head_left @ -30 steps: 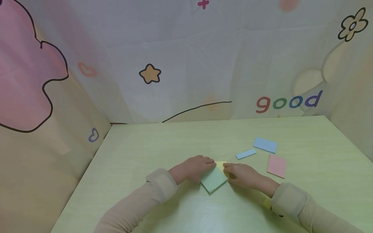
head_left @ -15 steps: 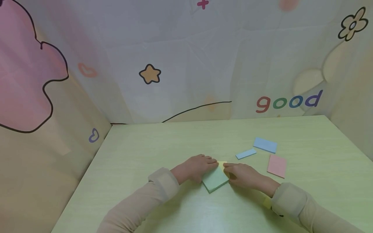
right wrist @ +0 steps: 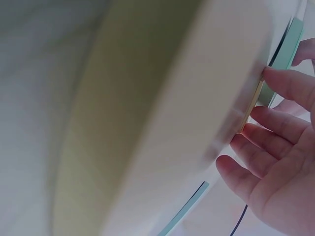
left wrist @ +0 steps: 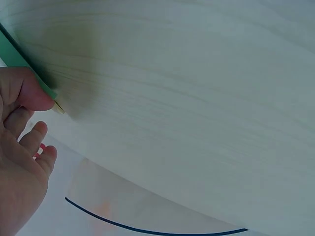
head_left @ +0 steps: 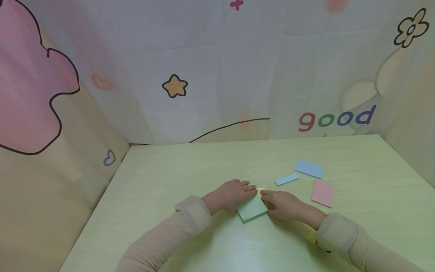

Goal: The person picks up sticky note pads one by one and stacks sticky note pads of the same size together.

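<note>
Backdrop: hung as printed cloth well beyond both hands, with "good" lettered past the right one.
Tabletop: spread under and around both hands, pale and wood-grained.
Left hand: laid over the far-left part of the green square, which is held at its edges by thumb and fingers.
Right hand: not clenched; nearly straight fingertips are set against the yellow piece's edge.
Green square: placed between the hands, on top of the yellow piece.
Yellow piece: mostly covered; a corner is left bare between both hands' fingertips.
Blue rectangle: set beyond the right hand and to its right.
Pink rectangle: set to the right of the right hand, just past the wrist.
Blue strip: laid ahead of the right hand, nearer than the blue rectangle.
Yellow bit: partly hidden by the right sleeve, behind the right hand.
Stacking: two layers seem already joined up, though not flush; blue and pink pieces are left apart.
Wrist views only: the left thumb's contact with the green edge is shown by the left; the thin yellow layer along the right fingertips by the right.
Head view only: the pink rectangle is shown.
</note>
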`<state>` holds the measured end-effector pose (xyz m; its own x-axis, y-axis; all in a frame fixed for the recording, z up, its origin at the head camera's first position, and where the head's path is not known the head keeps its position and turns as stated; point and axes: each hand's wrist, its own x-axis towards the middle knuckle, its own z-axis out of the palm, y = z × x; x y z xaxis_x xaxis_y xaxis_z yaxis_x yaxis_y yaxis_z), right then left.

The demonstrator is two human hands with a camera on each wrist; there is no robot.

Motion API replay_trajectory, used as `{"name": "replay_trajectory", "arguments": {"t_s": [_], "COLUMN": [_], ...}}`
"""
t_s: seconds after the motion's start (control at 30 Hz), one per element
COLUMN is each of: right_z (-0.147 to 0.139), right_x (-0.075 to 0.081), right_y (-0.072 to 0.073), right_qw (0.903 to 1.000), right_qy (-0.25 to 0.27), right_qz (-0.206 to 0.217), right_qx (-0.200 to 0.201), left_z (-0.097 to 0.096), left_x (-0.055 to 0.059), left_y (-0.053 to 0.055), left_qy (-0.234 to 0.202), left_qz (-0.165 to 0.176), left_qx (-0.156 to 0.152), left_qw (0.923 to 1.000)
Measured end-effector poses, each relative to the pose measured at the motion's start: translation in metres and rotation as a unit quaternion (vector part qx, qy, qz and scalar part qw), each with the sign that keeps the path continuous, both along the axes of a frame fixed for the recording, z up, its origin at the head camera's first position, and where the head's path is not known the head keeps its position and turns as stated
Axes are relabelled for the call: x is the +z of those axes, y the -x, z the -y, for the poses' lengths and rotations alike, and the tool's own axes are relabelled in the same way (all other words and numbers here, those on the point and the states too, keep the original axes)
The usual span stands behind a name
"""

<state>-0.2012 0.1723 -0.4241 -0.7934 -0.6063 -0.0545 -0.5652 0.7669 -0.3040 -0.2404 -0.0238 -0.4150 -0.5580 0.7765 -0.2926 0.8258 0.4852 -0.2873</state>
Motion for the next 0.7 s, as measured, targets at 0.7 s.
{"name": "replay_trajectory", "arguments": {"t_s": [0.7], "right_z": [-0.005], "right_x": [0.000], "right_y": [0.000], "right_qw": [0.9999], "right_qy": [0.006], "right_qz": [0.009], "right_qx": [0.011], "left_z": [0.007], "left_x": [-0.008], "left_y": [-0.004], "left_qy": [-0.084], "left_qz": [0.041], "left_qx": [0.087], "left_qw": [0.9918]}}
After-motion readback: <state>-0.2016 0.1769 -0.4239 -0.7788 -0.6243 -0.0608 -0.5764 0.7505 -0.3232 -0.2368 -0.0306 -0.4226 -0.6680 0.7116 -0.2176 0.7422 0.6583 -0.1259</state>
